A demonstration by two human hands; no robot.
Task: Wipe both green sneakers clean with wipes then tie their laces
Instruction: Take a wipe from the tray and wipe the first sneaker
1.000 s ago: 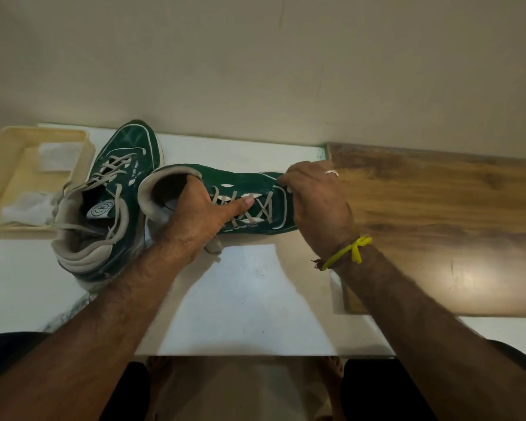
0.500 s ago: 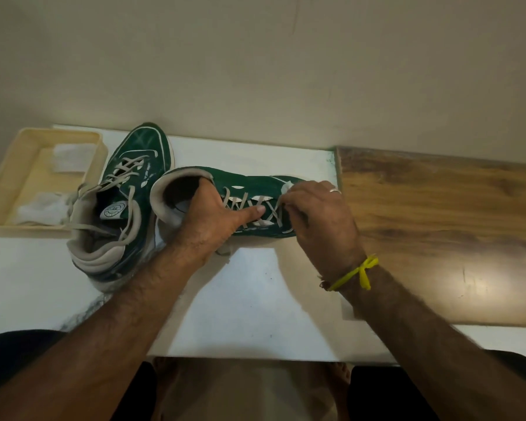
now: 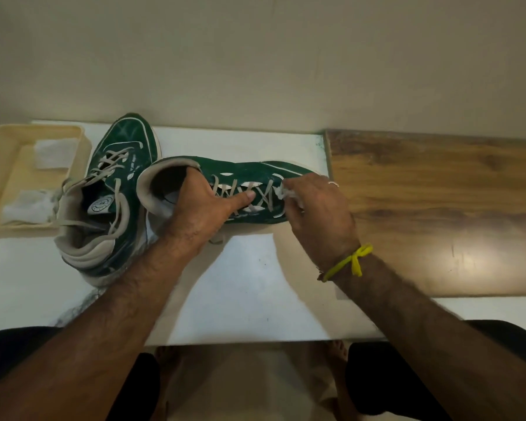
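White tabletop: left hand grip clamps sneaker collar; right hand pinches wipe on laces

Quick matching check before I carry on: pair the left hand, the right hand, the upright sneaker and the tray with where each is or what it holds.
Things:
1. left hand
2. right hand
3. upright sneaker
4. tray

States:
A. holds white wipes, far left of the table
B. grips the collar of the sneaker lying on its side
C. pinches a wipe against that sneaker's laces
D. stands untouched beside the tray

Pairs: 1-B, 2-C, 3-D, 4-A
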